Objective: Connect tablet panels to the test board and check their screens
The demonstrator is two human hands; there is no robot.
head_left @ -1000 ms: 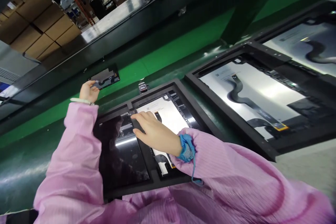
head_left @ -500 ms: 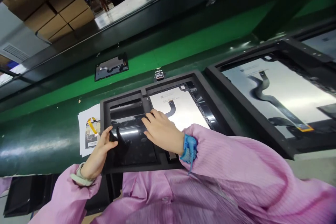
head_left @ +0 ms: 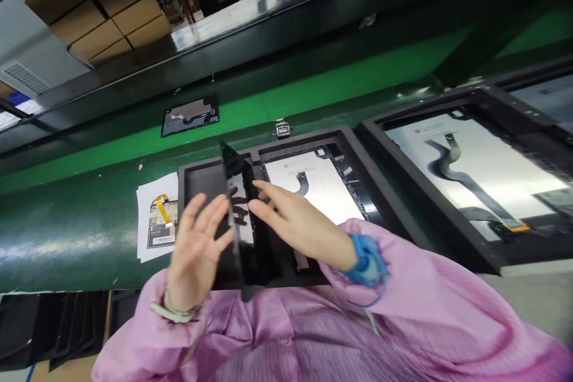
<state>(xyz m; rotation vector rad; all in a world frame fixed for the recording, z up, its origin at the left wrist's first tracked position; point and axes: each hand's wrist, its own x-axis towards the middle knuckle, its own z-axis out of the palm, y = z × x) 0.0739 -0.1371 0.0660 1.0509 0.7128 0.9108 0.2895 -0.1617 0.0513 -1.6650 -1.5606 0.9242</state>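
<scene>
A display panel (head_left: 242,233) stands tilted on edge between my hands, above the left recess of a black foam tray (head_left: 199,176). Its glossy side mirrors dark finger shapes. My left hand (head_left: 197,245) is on the panel's left side, palm up and fingers spread, with the thumb close to the panel's edge. From the right, my right hand (head_left: 298,218) reaches toward the panel with fingers stretched out. Whether its fingertips touch the panel, I cannot tell. A second panel (head_left: 322,185) with a silver back and a dark ribbon cable lies in the tray's right recess.
Another foam tray (head_left: 373,131) with a silver-backed panel (head_left: 487,161) stands on the right. Left of my tray, white sheets (head_left: 144,215) lie under a part with a yellow flex cable (head_left: 163,209). A panel (head_left: 190,116) and a small metal piece (head_left: 282,129) lie farther back.
The panel lay flat in the left recess and now stands on edge. My left hand has moved right and turned palm up; my right hand has shifted slightly right.
</scene>
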